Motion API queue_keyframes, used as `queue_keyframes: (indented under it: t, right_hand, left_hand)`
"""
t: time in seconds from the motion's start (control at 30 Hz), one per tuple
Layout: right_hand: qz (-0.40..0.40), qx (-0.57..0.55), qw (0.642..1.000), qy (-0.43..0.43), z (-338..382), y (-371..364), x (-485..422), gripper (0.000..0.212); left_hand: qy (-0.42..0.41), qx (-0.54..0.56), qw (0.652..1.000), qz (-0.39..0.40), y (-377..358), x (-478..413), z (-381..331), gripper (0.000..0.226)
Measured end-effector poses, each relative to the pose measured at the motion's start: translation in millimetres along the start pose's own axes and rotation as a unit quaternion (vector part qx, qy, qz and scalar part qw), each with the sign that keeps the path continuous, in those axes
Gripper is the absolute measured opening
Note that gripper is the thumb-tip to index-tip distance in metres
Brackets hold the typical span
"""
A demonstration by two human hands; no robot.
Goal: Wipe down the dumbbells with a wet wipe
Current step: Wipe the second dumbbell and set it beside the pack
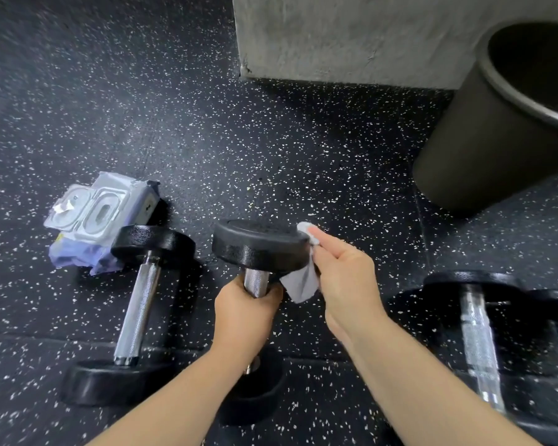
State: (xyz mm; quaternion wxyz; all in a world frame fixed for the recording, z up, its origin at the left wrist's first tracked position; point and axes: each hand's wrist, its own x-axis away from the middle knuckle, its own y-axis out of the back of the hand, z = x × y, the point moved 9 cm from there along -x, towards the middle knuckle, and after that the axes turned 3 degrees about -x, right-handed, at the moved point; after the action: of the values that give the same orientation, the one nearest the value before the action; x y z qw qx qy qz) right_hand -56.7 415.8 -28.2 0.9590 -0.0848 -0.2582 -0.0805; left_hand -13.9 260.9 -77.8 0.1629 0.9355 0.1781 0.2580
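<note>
Left hand (244, 312) grips the dumbbell (258, 244); right hand (345, 275) pinches a wipe (300, 284) against it. Pack (97, 217) and second dumbbell (139, 304) lie left, bin (496, 123) right.

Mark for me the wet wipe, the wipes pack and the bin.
wet wipe (300, 286): head view, hanging lower corner.
wipes pack (99, 211): head view, plastic lid on top.
bin (477, 140): head view, outer wall.

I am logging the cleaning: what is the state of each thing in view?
held dumbbell: stood on end, handle gripped.
left hand: grip closed round that handle.
right hand: pinches the wet wipe against the upper head's edge.
wet wipe: crumpled, hanging loose below.
wipes pack: on floor, lid open.
left dumbbell: lying on floor, untouched.
right dumbbells: lying on floor, blurred.
bin: open top, contents not visible.
</note>
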Motion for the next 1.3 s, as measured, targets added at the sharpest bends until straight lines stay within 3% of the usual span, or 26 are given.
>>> queue_keyframes:
  t: [0.1, 0.17, 0.27, 0.43, 0.57, 0.77, 0.97, 1.07, 1.2, 1.3]
  right_hand:
    - [0.006, 0.055, 0.994, 0.094, 11, 3, 40, 0.034]
    - [0.013, 0.047, 0.993, 0.111, 5, 7, 50, 0.037]
    - [0.015, 0.01, 1.0, 0.02, -10, 13, 26, 0.038]
    - [0.121, -0.064, 0.983, -0.122, -20, 4, -6, 0.034]
    - [0.174, -0.084, 0.965, -0.177, -23, 2, -23, 0.036]
    - [0.153, -0.009, 0.977, -0.147, -17, 17, -44, 0.035]
    - [0.202, 0.07, 0.976, -0.026, 15, 1, -44, 0.041]
    - [0.192, 0.109, 0.971, -0.09, -2, 17, -45, 0.045]
    - [0.213, 0.121, 0.946, -0.21, -31, 39, -24, 0.04]
    - [0.213, 0.133, 0.949, -0.191, -21, 37, -33, 0.034]
  left_hand:
    - [-0.014, -0.015, 1.0, 0.004, 3, 1, 0, 0.012]
    - [-0.015, -0.018, 1.0, 0.012, 5, 2, 4, 0.008]
    - [-0.035, -0.013, 0.998, 0.04, 3, 8, 0, 0.03]
    - [-0.096, -0.018, 0.989, 0.115, -5, 11, -9, 0.035]
    - [-0.07, -0.015, 0.981, 0.18, -18, 10, -11, 0.043]
    - [-0.062, -0.037, 0.972, 0.224, -33, 8, -8, 0.05]
    - [-0.108, -0.084, 0.96, 0.246, -40, 21, -14, 0.055]
    - [-0.119, -0.094, 0.957, 0.249, -41, 24, -15, 0.057]
    - [-0.139, -0.105, 0.947, 0.269, -43, 26, -13, 0.039]
    - [-0.132, -0.117, 0.949, 0.261, -43, 22, -10, 0.039]
